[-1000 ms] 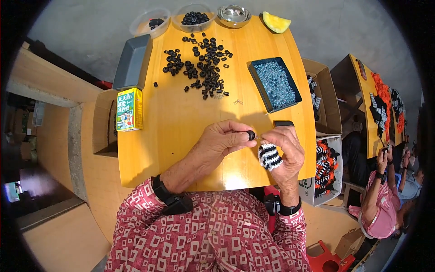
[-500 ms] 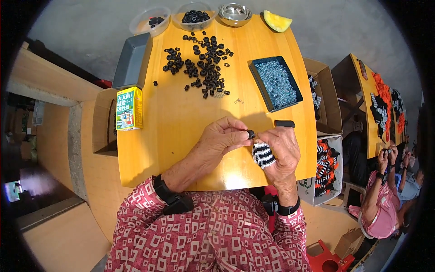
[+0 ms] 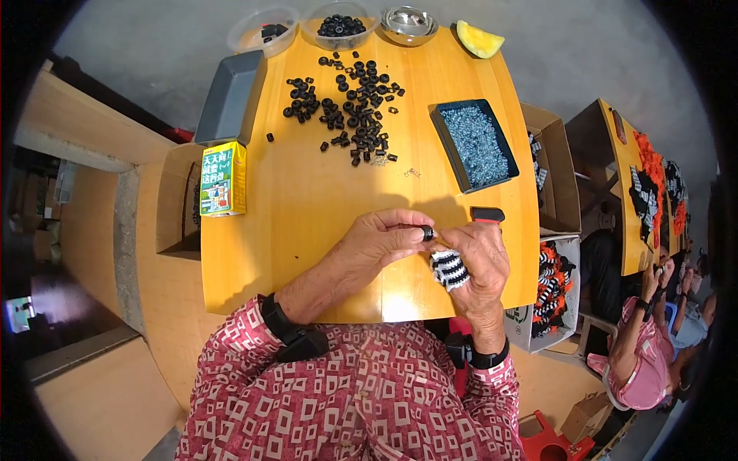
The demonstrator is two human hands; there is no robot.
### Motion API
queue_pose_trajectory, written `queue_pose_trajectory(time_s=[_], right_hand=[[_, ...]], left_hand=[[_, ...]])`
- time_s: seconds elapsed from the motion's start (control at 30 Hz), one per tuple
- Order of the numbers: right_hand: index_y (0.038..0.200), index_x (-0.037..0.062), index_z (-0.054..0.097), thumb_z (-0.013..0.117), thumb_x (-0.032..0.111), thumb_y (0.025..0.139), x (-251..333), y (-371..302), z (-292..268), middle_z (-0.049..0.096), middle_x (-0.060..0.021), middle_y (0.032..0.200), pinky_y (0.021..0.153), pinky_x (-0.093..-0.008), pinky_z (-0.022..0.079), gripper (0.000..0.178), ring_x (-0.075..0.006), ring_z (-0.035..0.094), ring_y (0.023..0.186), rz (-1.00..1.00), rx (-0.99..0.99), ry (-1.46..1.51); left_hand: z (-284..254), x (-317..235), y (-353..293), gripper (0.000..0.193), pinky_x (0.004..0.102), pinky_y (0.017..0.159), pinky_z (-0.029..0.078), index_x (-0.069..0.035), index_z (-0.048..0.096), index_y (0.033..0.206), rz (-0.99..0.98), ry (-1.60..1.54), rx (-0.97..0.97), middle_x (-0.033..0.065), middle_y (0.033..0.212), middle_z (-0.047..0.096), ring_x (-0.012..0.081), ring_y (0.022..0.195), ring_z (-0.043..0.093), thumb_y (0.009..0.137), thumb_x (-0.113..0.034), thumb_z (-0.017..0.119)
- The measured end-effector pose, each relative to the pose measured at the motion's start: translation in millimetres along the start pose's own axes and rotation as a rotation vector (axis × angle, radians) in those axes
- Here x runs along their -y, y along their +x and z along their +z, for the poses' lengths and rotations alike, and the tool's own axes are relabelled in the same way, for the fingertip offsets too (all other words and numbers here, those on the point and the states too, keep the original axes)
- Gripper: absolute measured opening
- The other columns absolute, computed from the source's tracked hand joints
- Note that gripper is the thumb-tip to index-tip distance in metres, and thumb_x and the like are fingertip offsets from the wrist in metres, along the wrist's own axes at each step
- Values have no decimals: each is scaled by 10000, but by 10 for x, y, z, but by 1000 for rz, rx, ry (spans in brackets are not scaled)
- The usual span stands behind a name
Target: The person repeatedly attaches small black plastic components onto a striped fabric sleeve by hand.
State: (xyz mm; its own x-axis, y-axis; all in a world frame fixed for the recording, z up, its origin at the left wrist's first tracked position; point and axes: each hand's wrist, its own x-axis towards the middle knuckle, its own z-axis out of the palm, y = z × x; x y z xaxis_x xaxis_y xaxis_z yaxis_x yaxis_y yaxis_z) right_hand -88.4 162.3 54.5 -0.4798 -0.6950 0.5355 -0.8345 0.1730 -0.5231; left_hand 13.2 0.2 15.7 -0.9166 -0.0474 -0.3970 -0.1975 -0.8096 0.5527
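Observation:
Over the near part of the wooden table, my left hand [image 3: 380,241] pinches a small black round piece [image 3: 427,233] between thumb and fingers. Right beside it, my right hand [image 3: 482,269] is closed with its fingertips close to that piece. A black-and-white striped knitted piece [image 3: 450,270] is held in the right hand, hanging at its inner side. Whether the right fingertips also grip something small cannot be made out. Just beyond the right hand lies a dark block with a red edge [image 3: 487,216]. Farther off are several loose black round pieces [image 3: 354,115].
A black tray [image 3: 461,183] holds clear bluish beads. On the left stand an empty grey tray [image 3: 231,96] and a yellow-green carton [image 3: 224,180]. Plastic tubs [image 3: 307,31], a metal bowl [image 3: 409,27] and a melon slice [image 3: 480,40] line the far edge. Cardboard boxes [image 3: 565,192] flank the right.
The view has shifted slightly, so the table's things sit a little farther right. Both hands stay close together, with only small finger movement. More of the block's red edge shows beyond the right hand.

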Motion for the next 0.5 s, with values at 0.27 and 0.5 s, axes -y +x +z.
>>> queue_pose_trajectory(time_s=[0.27, 0.5], right_hand=[[1056, 17, 708, 779, 98, 687, 49, -7, 29, 667, -99, 989, 790, -414, 486, 385, -289, 611, 900, -127, 65, -121], [1084, 45, 709, 774, 121, 672, 65, 6, 115, 654, -90, 1005, 803, -409, 464, 424, -288, 603, 923, -186, 64, -195]], left_hand=[[-41, 24, -5, 248, 270, 909, 536, -29, 652, 1183, 52, -31, 41, 52, 1059, 676, 155, 967, 660, 947, -107, 667], [-87, -5, -16, 275, 286, 921, 534, -6, 641, 1202, 75, -41, 30, 73, 1080, 674, 162, 991, 654, 950, -114, 663]])
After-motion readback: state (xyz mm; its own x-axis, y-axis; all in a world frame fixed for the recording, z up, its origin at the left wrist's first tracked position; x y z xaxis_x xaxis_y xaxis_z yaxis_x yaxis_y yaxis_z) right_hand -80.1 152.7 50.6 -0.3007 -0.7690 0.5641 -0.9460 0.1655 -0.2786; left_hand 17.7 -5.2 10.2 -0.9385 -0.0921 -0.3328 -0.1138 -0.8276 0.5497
